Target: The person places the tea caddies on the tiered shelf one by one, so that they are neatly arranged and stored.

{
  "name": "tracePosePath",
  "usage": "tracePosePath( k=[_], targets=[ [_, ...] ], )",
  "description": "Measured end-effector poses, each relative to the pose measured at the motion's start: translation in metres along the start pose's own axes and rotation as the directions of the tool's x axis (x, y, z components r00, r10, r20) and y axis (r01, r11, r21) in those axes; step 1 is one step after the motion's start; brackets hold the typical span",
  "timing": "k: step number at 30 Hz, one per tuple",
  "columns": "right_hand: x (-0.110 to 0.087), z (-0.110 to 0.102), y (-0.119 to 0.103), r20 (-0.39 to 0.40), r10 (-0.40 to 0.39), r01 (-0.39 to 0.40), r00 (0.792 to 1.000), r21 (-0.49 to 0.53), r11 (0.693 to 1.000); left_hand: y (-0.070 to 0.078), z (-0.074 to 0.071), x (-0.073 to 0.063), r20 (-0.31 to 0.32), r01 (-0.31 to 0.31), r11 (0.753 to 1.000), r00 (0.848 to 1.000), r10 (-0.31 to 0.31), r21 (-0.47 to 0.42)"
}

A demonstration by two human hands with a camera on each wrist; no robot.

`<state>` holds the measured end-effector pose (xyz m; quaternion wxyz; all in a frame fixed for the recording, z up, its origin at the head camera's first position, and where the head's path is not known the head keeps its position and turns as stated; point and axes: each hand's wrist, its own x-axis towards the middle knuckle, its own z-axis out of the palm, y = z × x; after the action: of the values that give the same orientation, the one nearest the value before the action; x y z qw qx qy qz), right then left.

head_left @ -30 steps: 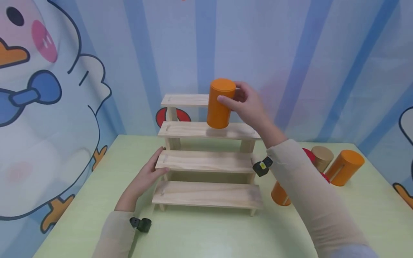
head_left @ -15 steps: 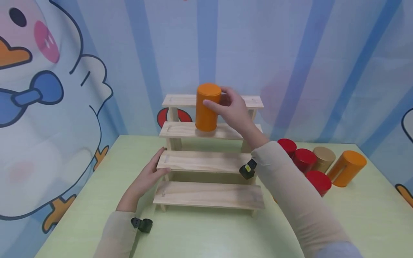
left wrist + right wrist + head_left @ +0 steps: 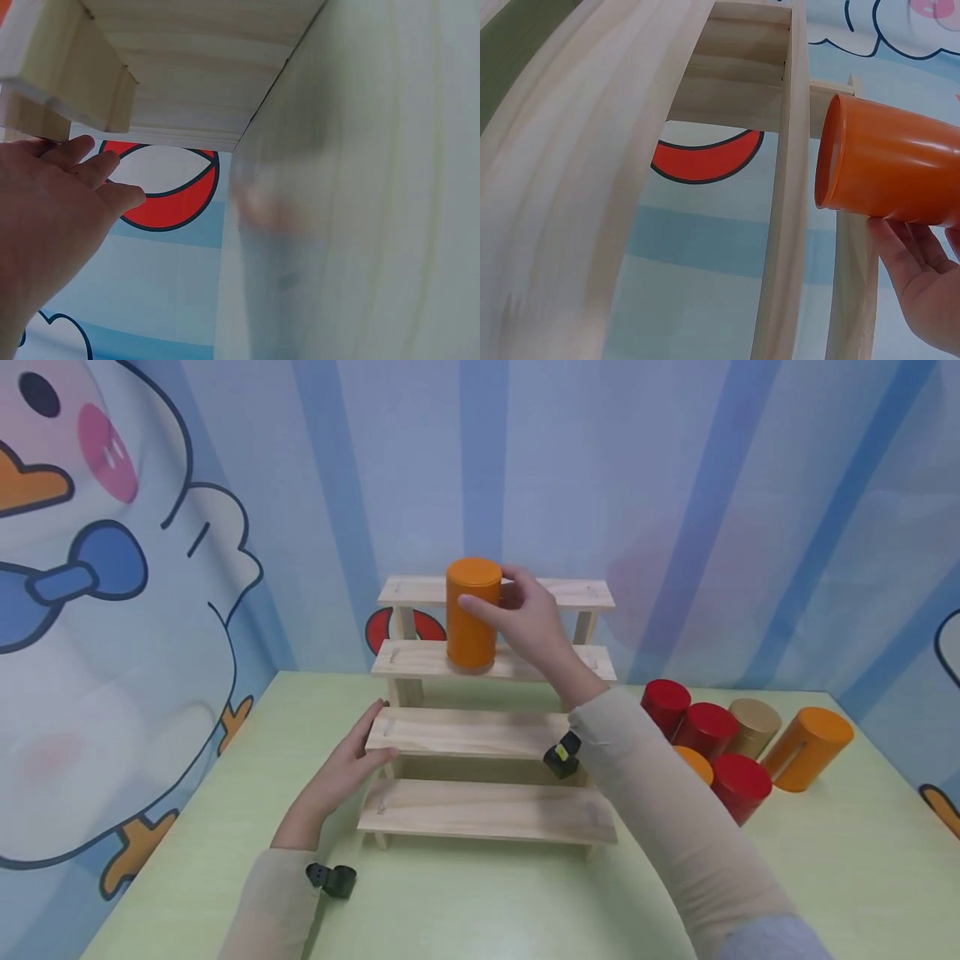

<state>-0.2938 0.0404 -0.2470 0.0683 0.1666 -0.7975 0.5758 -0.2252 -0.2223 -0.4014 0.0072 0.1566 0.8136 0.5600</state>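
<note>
The head view shows the whole rack (image 3: pixel 480 810) on the table (image 3: pixel 480 906), plus a group at far right: three red cans (image 3: pixel 707 727), a gold can (image 3: pixel 753 727) and two orange ones (image 3: pixel 810 747), one partly hidden by the right sleeve (image 3: pixel 660 810). Neither wrist view shows that group. The right wrist view adds the underside rim of the held can (image 3: pixel 472 618) and a narrow gap between it and a shelf board; from the head, it appears upright over the second shelf from the top, left of centre.

The right hand (image 3: pixel 528 618) is wrapped partway round that can's right side, thumb on the near face, fingers behind. The left hand (image 3: pixel 348 768) grips the rack's left end, thumb on a shelf's near edge; the left wrist view shows its other fingers loosely bent beside a wooden upright (image 3: pixel 97 75).
</note>
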Motion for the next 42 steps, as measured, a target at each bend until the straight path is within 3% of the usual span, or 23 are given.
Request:
tracePosePath(
  k=[30,42],
  targets=[
    [0.0004,0.0105,0.0091,0.025,0.044,-0.045,0.999,0.033,0.998,-0.0044,-0.0011,0.0002,0.01,-0.008,1.0,1.0,0.008,-0.015],
    [-0.0039,0.0028,0.0074,0.026,0.051,-0.051,0.998,0.02,0.998,-0.0037,-0.0015,-0.0002,0.014,0.01,1.0,1.0,-0.01,-0.02]
  ],
)
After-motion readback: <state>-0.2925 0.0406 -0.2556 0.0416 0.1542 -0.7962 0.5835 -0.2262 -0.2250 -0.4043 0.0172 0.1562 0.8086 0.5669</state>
